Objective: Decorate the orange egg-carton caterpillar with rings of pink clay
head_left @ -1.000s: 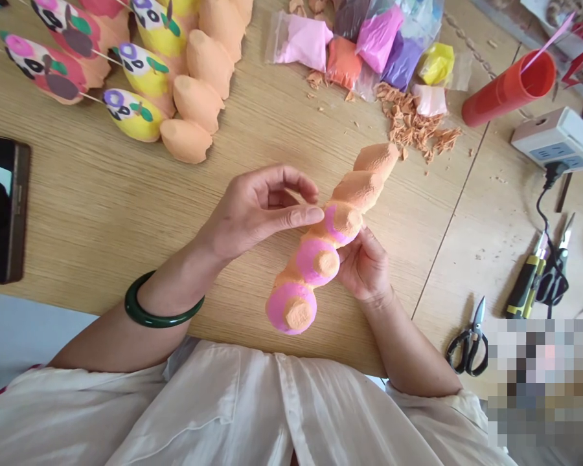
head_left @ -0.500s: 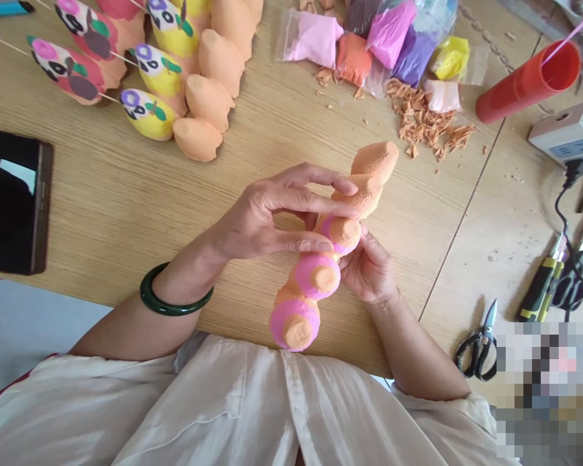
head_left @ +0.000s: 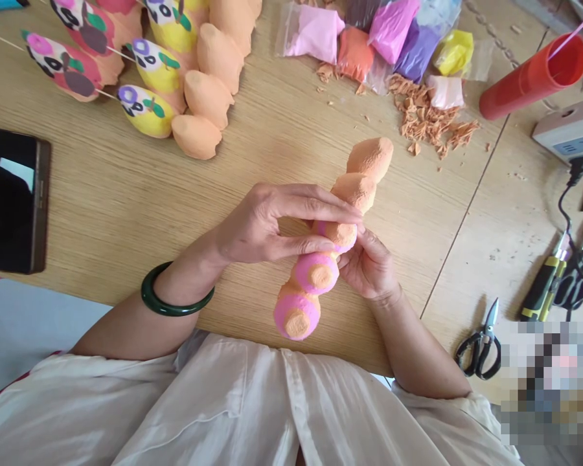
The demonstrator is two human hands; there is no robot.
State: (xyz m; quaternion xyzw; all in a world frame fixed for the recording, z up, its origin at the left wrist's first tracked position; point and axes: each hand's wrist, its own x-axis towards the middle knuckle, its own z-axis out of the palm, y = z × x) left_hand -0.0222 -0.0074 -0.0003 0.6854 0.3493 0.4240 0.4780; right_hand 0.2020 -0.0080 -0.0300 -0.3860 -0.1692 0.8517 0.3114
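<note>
Between my two hands, above the table, is a tilted row of joined orange egg-like shapes (head_left: 363, 189). The lumps nearest me have pink clay (head_left: 301, 272) wrapped around their bare orange tips. My left hand (head_left: 291, 217) reaches over from the left, its thumb and fingers closed around the third lump from my end. My right hand (head_left: 369, 262) grips the row from behind and the right; some of its fingers are hidden under it. Similar painted pieces in yellow and white (head_left: 148, 111) lie at the upper left.
Bagged coloured clay (head_left: 315, 32) and orange shavings (head_left: 420, 116) lie at the back. A red tube (head_left: 525, 81), a power strip (head_left: 576, 133) with a black plug, a black-and-yellow tool (head_left: 539, 288) and scissors (head_left: 483, 343) are on the right. A phone (head_left: 12, 200) lies at the left.
My left fingers have drawn together and moved slightly down onto the pink-wrapped lump. The lower end of the row has lifted a little away from me.
</note>
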